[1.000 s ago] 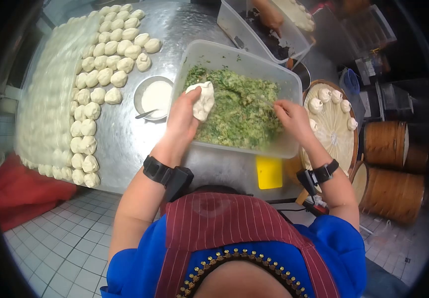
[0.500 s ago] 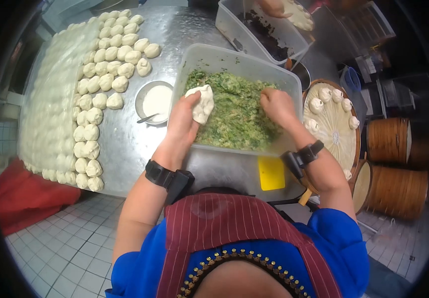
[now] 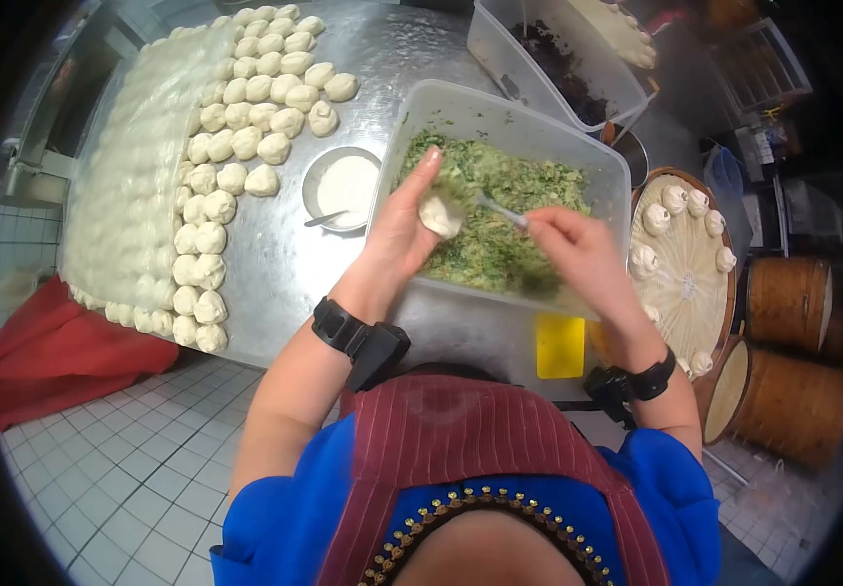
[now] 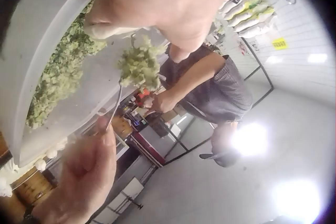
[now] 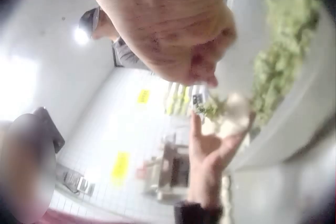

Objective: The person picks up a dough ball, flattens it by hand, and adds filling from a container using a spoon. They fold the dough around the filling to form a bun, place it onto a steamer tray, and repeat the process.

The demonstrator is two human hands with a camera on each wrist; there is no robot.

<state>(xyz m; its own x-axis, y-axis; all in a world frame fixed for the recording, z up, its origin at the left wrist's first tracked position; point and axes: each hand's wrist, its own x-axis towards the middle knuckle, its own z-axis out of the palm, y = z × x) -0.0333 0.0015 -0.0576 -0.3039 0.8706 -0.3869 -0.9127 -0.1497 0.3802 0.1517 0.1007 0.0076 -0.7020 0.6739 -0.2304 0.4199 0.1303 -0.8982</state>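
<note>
Dough piece [image 3: 441, 217], head view: cupped in L hand [image 3: 402, 227], over the L side of a plastic tub [image 3: 490, 110] of chopped greens [image 3: 485, 262]. L thumb stands up, spread away from the dough; fingers under it are mostly hidden. R hand [image 3: 580, 256], to the dough's right, pinches a spoon [image 3: 505, 212] by its handle. Spoon's long axis runs from R fingers up-left toward the dough; L hand is the nearer, R hand stays apart at handle's length.

L wrist view: spoon's load of greens shows btwn L thumb and fingers, nr. the pale dough; can't tell if they touch.

R wrist view, blurred: dough lies in L hand, beyond R fingertips, w/ green bits beside it. R grip partly hidden.
</note>
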